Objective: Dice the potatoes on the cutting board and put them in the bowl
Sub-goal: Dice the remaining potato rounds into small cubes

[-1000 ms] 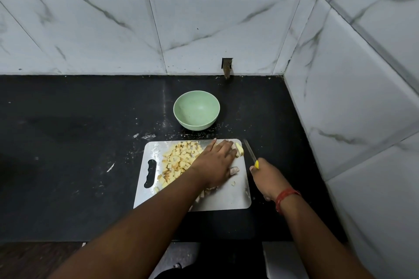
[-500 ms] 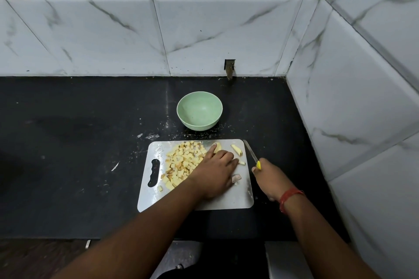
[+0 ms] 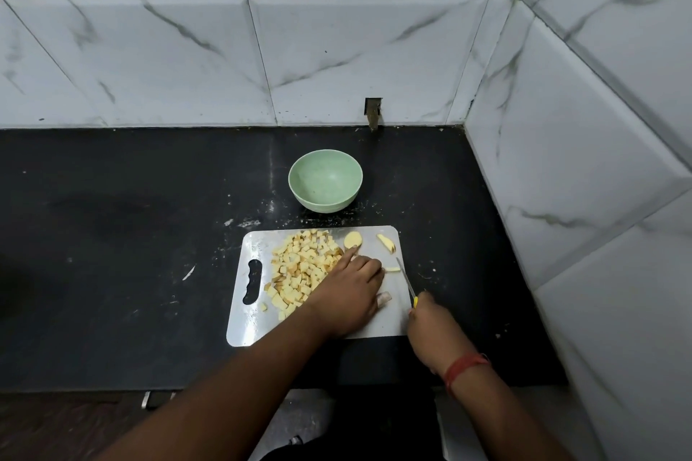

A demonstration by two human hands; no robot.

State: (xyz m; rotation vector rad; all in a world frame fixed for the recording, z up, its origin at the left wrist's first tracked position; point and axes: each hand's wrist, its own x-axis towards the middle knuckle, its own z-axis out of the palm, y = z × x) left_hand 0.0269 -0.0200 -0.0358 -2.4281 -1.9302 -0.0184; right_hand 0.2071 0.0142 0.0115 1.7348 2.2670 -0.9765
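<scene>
head view, looking down, countertop (image 3: 112, 254) near

Left hand (image 3: 346, 294) flat, palm down, index finger extended, right hand (image 3: 430, 326) curled in a grip

Bare forearms, sleeveless (a red thread band (image 3: 465, 367) circles the right wrist).

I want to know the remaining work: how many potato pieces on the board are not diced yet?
4 visible: a round slice at the far edge, a wedge near the far right corner, a thin strip by the knife, one piece beside the left hand. The hand may hide more.
</scene>
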